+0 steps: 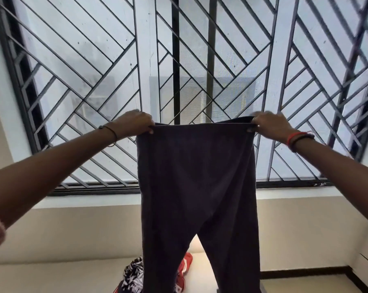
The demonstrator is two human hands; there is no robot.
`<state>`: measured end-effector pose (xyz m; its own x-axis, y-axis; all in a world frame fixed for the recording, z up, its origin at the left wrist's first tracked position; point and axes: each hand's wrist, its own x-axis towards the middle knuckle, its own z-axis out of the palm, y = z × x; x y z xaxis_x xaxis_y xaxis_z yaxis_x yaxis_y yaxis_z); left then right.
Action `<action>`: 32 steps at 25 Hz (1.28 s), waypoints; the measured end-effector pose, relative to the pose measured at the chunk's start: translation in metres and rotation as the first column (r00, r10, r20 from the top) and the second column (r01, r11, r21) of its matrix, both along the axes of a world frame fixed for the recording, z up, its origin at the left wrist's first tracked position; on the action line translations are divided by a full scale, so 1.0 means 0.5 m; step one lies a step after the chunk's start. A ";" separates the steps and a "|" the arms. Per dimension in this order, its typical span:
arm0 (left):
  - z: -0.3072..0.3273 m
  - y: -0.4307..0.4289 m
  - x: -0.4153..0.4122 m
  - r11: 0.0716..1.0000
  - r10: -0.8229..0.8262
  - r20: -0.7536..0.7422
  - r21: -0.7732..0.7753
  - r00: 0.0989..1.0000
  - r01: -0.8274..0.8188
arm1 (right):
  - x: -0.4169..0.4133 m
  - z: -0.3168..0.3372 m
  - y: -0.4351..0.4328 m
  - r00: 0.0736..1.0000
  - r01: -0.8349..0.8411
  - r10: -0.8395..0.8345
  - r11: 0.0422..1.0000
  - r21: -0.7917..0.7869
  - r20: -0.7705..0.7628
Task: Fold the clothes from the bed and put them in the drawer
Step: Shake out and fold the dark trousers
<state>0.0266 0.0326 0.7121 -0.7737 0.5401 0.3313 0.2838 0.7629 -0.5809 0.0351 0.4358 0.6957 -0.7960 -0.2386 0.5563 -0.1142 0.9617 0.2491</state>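
Note:
A pair of dark trousers (pixel 197 187) hangs stretched out in front of me, waistband up and both legs dangling down. My left hand (pixel 134 122) grips the left end of the waistband. My right hand (pixel 269 125) grips the right end. Both arms are raised at chest height toward the window. Below the trousers, a black-and-white patterned garment (pixel 133 273) and a red garment (pixel 184 269) lie in a heap on the pale bed (pixel 202 275), partly hidden by the trouser legs. No drawer is in view.
A large window with a dark diagonal metal grille (pixel 94 81) fills the wall ahead, above a white sill (pixel 83 200). A dark wooden edge (pixel 305 274) runs along the lower right beside the bed.

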 end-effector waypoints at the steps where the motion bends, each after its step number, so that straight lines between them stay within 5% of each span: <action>1: -0.004 0.008 0.003 0.997 0.037 -0.107 -0.070 0.994 -0.045 | -0.001 -0.008 -0.002 0.990 0.060 -0.040 0.987 -0.150 0.133; 7: -0.052 0.031 0.008 0.990 0.102 -0.276 -0.068 0.956 -0.125 | -0.016 -0.053 -0.008 0.928 0.066 0.137 0.854 -0.516 0.346; 11: -0.074 0.027 0.010 0.987 0.074 -0.348 -0.106 0.935 -0.117 | -0.011 -0.092 0.001 0.793 0.114 0.486 0.473 -0.874 0.366; 13: -0.079 0.024 0.009 0.990 0.048 -0.373 -0.107 0.927 -0.094 | -0.013 -0.097 0.007 0.772 0.108 0.542 0.404 -0.908 0.333; 21: -0.086 0.021 -0.004 0.992 0.064 -0.365 -0.076 0.929 -0.098 | 0.000 -0.064 -0.001 0.752 0.062 0.484 0.624 -0.779 0.448; 24: -0.091 0.013 -0.015 0.997 0.071 -0.195 0.022 0.978 -0.068 | 0.005 -0.044 -0.022 0.872 0.070 0.250 0.789 -0.610 0.422; 27: -0.086 0.011 -0.026 0.982 -0.066 -0.006 0.178 0.998 0.066 | -0.005 -0.060 -0.049 0.974 0.112 -0.024 0.916 -0.385 0.225; 32: -0.095 0.027 -0.027 0.962 -0.196 -0.036 0.186 0.980 0.199 | 0.003 -0.113 -0.059 0.920 0.036 0.113 0.929 -0.368 0.376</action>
<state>0.0129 0.0461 0.6644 -0.6513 0.6087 0.4532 0.4314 0.7883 -0.4387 0.0367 0.4063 0.6391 -0.9582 -0.1159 0.2617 -0.1678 0.9682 -0.1854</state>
